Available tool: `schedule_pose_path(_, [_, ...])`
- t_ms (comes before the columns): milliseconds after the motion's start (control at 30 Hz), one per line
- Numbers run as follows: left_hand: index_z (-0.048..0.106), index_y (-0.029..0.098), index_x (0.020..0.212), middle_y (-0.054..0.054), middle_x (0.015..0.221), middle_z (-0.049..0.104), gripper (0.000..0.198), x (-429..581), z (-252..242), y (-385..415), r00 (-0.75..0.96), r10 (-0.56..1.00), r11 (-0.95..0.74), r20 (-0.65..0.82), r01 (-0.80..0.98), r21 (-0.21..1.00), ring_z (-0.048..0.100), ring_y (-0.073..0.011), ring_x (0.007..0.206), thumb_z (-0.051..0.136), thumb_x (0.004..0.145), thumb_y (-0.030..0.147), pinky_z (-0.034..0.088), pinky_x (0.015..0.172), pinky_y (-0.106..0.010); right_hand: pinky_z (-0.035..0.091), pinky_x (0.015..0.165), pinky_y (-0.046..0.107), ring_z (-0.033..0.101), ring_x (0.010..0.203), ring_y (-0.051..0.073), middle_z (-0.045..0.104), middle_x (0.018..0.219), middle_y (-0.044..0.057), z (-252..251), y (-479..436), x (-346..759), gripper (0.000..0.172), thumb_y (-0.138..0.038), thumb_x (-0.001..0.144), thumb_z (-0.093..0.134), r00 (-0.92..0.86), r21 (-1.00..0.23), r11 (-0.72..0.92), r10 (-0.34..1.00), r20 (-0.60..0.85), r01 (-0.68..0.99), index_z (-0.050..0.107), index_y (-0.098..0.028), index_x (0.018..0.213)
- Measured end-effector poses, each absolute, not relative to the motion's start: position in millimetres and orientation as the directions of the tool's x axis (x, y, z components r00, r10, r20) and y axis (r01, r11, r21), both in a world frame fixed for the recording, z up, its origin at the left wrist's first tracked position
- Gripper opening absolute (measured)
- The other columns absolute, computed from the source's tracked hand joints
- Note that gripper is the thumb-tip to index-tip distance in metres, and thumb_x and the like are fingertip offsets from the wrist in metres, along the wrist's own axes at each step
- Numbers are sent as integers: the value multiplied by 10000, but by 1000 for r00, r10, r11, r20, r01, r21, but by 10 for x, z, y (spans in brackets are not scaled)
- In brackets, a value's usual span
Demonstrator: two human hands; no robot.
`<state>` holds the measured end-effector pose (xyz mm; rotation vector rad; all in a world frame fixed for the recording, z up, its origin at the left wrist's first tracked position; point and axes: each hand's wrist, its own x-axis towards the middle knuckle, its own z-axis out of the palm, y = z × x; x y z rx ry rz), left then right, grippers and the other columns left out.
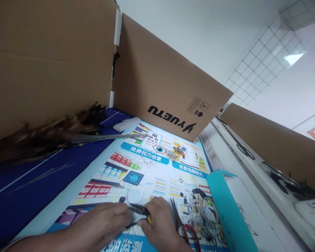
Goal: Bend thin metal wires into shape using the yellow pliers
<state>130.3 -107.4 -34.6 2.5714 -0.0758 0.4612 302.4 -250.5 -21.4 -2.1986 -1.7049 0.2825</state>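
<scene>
Head view: how far along?
— Midway, I'd judge: left hand [105, 221] pinches a thin dark wire [132, 224], right hand [161, 225] clamps small yellow-handled pliers [141, 210] on it, low on the printed poster [147, 168]; bent wire rings [199, 210] pile just right.

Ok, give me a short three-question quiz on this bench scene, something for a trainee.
1. Multiple choice: what does the right hand hold? A a screwdriver, B small yellow-handled pliers, C a hammer.
2. True or false: the red-handled tool lies to the left of the left hand.
3. Fill in: the feather duster rests on a ____ cloth.
Key: 1 B. 2 False, it lies just right of the right hand. 3 blue.
</scene>
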Motion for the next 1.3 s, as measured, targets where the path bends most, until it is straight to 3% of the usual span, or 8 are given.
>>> schedule_pose_path(233, [630,239,939,-18,848,675,200,1321,-327,-1086,952,1,-856,306,-158,492,635,-173,732,454,911,150,463,637,-234,393,790,343,514,899,222,591,929,31,-143,-2493,2998,182,-270,738,714,257,-363,-233,966,20,902,568,-206,825])
schedule_pose_path(500, [642,265,953,6,823,686,188,1342,-307,-1080,900,32,-819,434,-226,528,637,-146,693,503,885,159,468,616,-201,408,775,358,516,894,236,586,936,43,-359,-2532,3055,243,-270,679,742,238,-361,-178,963,129,916,564,-203,830])
schedule_pose_path(633, [636,264,944,7,850,691,167,1342,-382,-1074,907,48,-814,419,-207,542,646,-150,724,524,875,161,473,646,-204,417,789,363,517,906,240,587,945,46,-391,-2539,3040,255,-257,667,746,260,-358,-189,952,162,914,571,-203,844])
schedule_pose_path(900, [633,257,926,0,815,683,157,1344,-403,-1060,915,28,-826,402,-205,525,636,-158,690,499,889,183,459,618,-213,421,812,360,527,935,244,594,970,46,-288,-2526,3002,296,-258,672,766,318,-380,-259,943,102,888,579,-210,896])
schedule_pose_path(1300, [644,275,979,-2,852,684,192,1340,-304,-1049,909,32,-788,416,-233,570,627,-159,729,496,898,182,468,652,-206,406,793,357,517,898,231,593,931,45,-224,-2516,3011,189,-285,730,707,274,-344,-239,960,57,908,564,-196,816])
